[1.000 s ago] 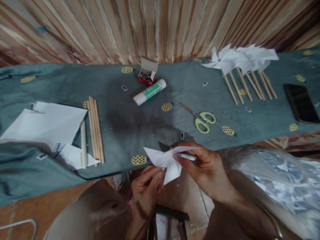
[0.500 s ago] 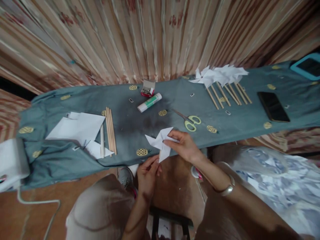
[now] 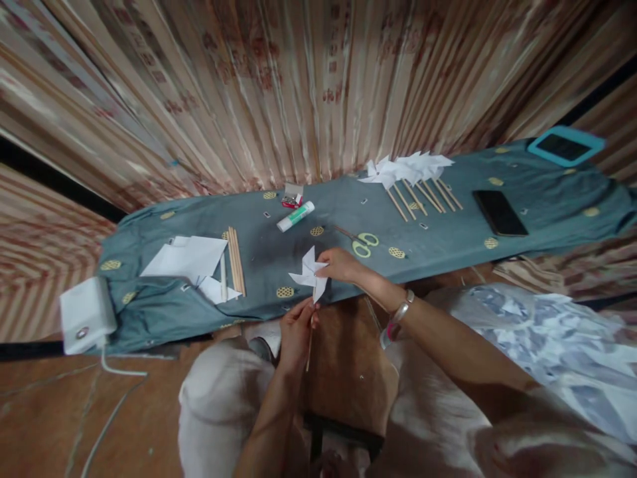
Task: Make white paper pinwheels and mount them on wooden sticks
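A white paper pinwheel [image 3: 309, 269] on a thin wooden stick [image 3: 309, 352] is held over the near edge of the cloth-covered table. My left hand [image 3: 297, 326] is closed around the stick just below the paper blades, and the stick's lower end pokes out beneath it. On the pinwheel's right side, my right hand [image 3: 343, 267] pinches a blade near the centre; some of its fingertips are hidden. Green-handled scissors [image 3: 362, 244] lie just beyond my right hand. A glue stick [image 3: 296, 216] rests farther back, beside a small open red box [image 3: 292, 198] of metal pins.
Several finished pinwheels [image 3: 408, 169] lie in a row at the back right, near a black phone [image 3: 499, 212] and a blue-framed device [image 3: 566, 146]. White paper sheets [image 3: 185, 257] and loose sticks [image 3: 235, 262] are at left, with a white corded box [image 3: 87, 315] at the table's end.
The camera view has shifted, so the table appears smaller. The stick's lower end now shows below my left hand. Both hands stay on the pinwheel.
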